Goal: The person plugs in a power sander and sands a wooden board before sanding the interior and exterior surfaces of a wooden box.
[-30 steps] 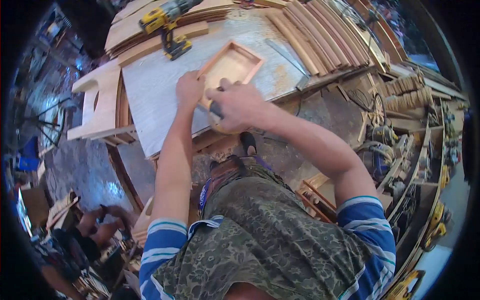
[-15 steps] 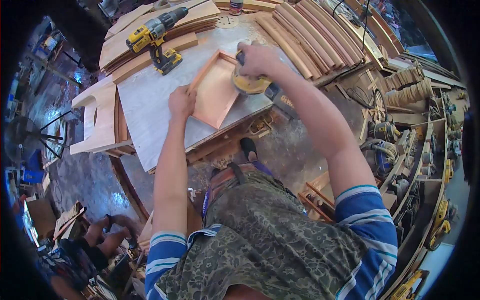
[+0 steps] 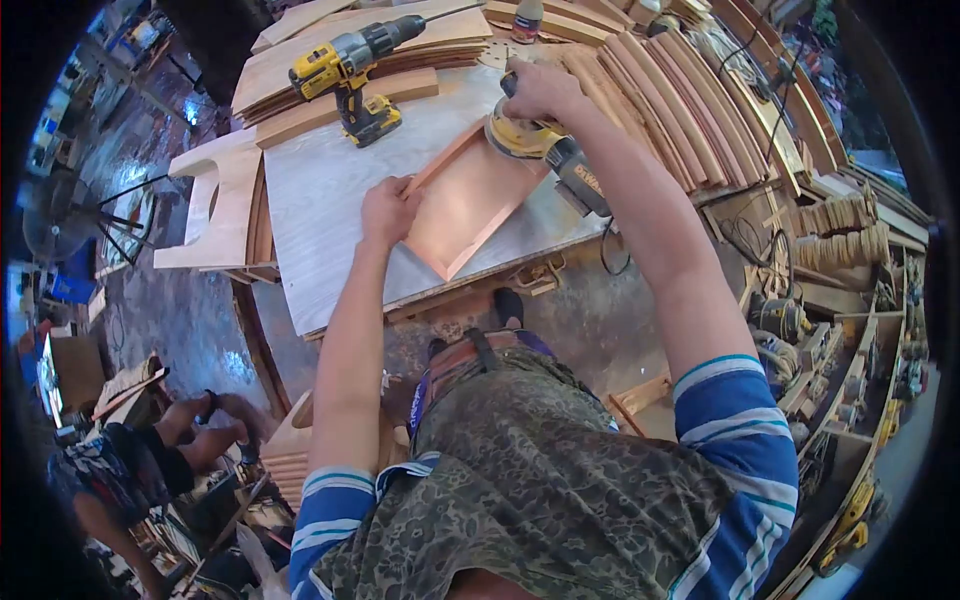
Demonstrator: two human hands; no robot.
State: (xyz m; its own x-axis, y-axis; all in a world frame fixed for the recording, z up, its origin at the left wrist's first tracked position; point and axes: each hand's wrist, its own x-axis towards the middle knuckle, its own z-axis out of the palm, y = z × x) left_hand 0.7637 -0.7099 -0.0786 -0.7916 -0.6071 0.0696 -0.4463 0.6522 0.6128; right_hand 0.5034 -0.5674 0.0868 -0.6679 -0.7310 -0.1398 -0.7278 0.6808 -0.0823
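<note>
A shallow wooden tray [image 3: 465, 215] with a raised rim lies at an angle on the pale worktable. My left hand [image 3: 391, 211] is closed round its left rim. At the far end of the tray, my right hand [image 3: 545, 92] grips a yellow and black DeWalt sander [image 3: 517, 137]. The sander sits over the tray's far rim and hides that end; its underside cannot be seen. A dark dust canister [image 3: 582, 180] sticks out from the sander towards me.
A yellow cordless drill [image 3: 350, 75] stands on the worktable [image 3: 320, 220] beyond my left hand. Curved wooden strips [image 3: 690, 110] are stacked at the right, flat boards [image 3: 270, 75] at the back left. A small bottle [image 3: 527, 20] stands at the back. Another person [image 3: 130, 470] is at the lower left.
The sander has moved from the tray's right rim to its far end. My left hand still holds the left rim. The whole view has shifted slightly.
</note>
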